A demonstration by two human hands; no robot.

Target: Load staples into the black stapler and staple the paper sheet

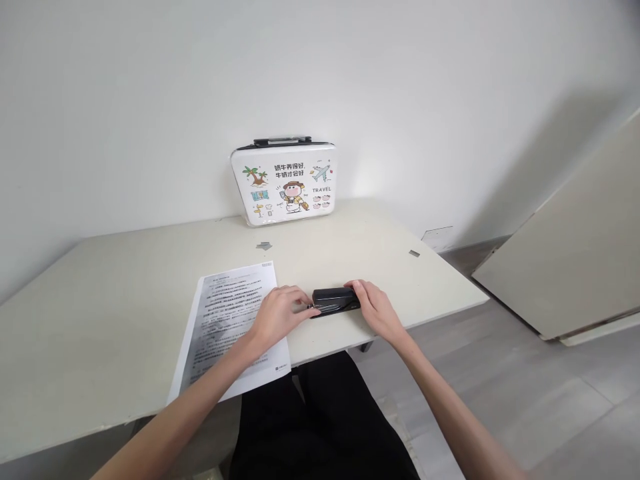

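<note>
A black stapler (334,294) lies lengthwise across the table's front part, between my two hands. Its right end is gripped by my right hand (373,305), thumb and fingers wrapped round it. My left hand (285,309) pinches at the stapler's left end, where a metal part shows near the fingertips. Whether that hand holds a small separate piece cannot be made out. Under my left wrist and forearm lies a printed sheet of paper (233,313), its lower edge reaching past the table's front edge.
A white case (285,187) with cartoon prints and a black handle stands against the wall at the back of the white table (115,287). Grey marks (264,246) show on the tabletop. To the right, a pale panel (565,267) stands over the grey floor (540,387).
</note>
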